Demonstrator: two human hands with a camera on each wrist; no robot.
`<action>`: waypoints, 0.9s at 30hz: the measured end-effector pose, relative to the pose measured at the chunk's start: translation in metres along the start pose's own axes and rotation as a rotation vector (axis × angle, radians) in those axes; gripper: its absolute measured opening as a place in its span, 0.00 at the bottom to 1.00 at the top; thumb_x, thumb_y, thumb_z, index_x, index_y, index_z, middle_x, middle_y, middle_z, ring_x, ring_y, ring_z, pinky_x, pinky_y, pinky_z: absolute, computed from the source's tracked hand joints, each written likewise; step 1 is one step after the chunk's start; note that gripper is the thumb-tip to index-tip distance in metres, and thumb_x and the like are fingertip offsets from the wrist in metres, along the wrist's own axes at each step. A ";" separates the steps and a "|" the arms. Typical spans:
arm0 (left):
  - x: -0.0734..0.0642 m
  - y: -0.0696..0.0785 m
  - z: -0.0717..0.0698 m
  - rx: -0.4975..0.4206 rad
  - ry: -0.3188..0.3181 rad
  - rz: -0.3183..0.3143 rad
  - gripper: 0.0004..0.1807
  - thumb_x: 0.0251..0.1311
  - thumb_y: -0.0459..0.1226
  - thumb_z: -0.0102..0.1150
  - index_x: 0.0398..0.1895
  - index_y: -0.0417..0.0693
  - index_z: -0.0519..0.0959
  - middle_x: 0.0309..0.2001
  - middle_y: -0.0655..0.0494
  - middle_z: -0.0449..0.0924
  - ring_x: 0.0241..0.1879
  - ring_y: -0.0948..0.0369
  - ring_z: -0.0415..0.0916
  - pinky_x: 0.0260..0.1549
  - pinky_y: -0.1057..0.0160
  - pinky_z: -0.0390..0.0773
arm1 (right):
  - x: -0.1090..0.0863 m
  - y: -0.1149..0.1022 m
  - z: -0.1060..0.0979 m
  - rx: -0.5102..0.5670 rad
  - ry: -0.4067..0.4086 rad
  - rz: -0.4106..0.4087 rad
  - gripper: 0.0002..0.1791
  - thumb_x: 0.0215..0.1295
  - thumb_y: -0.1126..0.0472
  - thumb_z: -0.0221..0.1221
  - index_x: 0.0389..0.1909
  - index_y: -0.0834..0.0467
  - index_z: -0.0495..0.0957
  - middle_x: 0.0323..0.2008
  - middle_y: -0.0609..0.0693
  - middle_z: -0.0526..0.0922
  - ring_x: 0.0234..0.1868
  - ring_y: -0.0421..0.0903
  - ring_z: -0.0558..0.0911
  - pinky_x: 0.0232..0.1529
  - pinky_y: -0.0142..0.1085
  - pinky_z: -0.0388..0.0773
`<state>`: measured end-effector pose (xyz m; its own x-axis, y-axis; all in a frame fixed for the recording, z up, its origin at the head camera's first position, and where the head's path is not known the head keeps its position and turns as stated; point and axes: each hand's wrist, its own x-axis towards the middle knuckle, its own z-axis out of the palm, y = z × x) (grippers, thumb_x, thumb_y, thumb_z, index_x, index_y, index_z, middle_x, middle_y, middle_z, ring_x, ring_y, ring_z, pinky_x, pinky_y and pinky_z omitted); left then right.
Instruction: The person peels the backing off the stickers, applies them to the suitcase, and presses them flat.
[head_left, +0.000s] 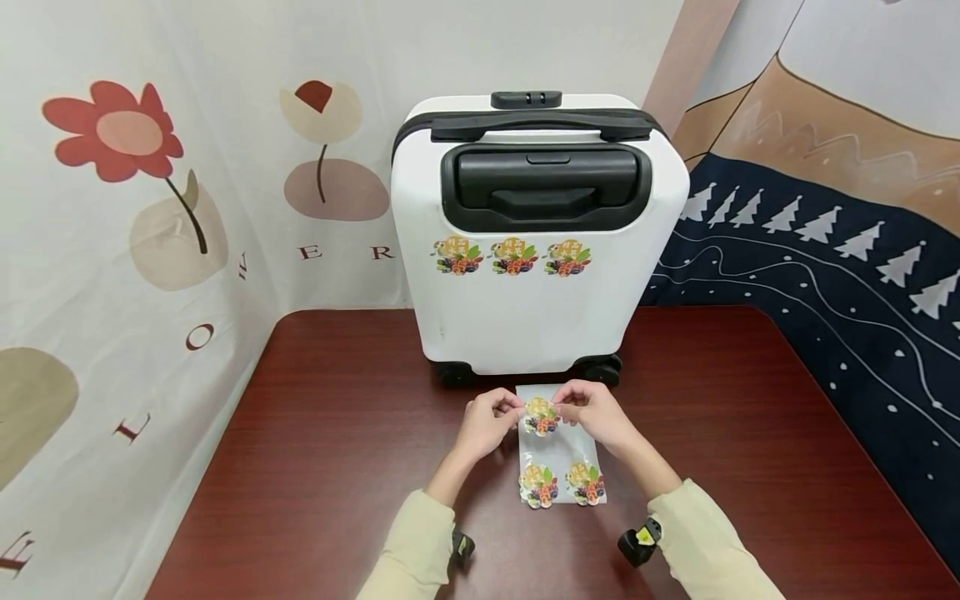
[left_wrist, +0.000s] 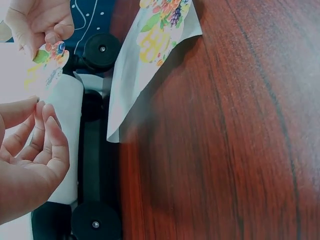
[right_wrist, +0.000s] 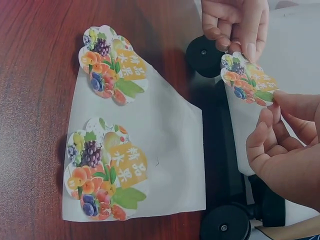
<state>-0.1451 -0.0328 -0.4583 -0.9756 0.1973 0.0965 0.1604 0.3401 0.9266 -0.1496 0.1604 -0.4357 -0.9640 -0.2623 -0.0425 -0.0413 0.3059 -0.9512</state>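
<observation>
A fruit-print sticker [head_left: 541,417] is held up between both hands. My left hand [head_left: 483,423] pinches its left edge between thumb and fingertips, and the right hand [head_left: 597,414] pinches the opposite edge. In the right wrist view the sticker [right_wrist: 247,79] is clear of the white backing sheet [right_wrist: 172,165], near the suitcase's lower end. Two more fruit stickers [right_wrist: 107,170] remain on that sheet, which lies on the table. Behind the hands stands a white suitcase [head_left: 517,325], with three matching stickers [head_left: 513,256] in a row below its black handle recess.
The suitcase's black wheels [head_left: 597,369] rest on the dark red wooden table [head_left: 337,450], close beyond the hands. A white flower-print cloth [head_left: 247,125] hangs at the left and back, and a navy tree-print cloth [head_left: 825,317] hangs at the right.
</observation>
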 end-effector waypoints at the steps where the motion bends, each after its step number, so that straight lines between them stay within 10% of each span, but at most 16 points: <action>1: 0.000 0.000 -0.001 -0.003 -0.001 -0.001 0.02 0.54 0.30 0.59 0.28 0.38 0.78 0.23 0.52 0.79 0.24 0.52 0.77 0.19 0.71 0.72 | 0.000 -0.001 0.000 0.004 -0.002 -0.007 0.03 0.55 0.71 0.59 0.30 0.69 0.76 0.23 0.55 0.77 0.23 0.48 0.73 0.24 0.37 0.72; 27: 0.019 0.022 -0.045 -0.010 0.137 0.099 0.02 0.54 0.34 0.62 0.28 0.44 0.81 0.27 0.56 0.80 0.28 0.62 0.75 0.31 0.63 0.75 | 0.027 -0.055 0.009 -0.049 0.061 -0.111 0.03 0.59 0.68 0.58 0.31 0.65 0.78 0.26 0.53 0.78 0.26 0.47 0.74 0.27 0.36 0.72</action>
<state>-0.1669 -0.0624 -0.4195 -0.9664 0.1025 0.2358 0.2564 0.3163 0.9134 -0.1713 0.1280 -0.3874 -0.9669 -0.2415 0.0821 -0.1599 0.3233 -0.9327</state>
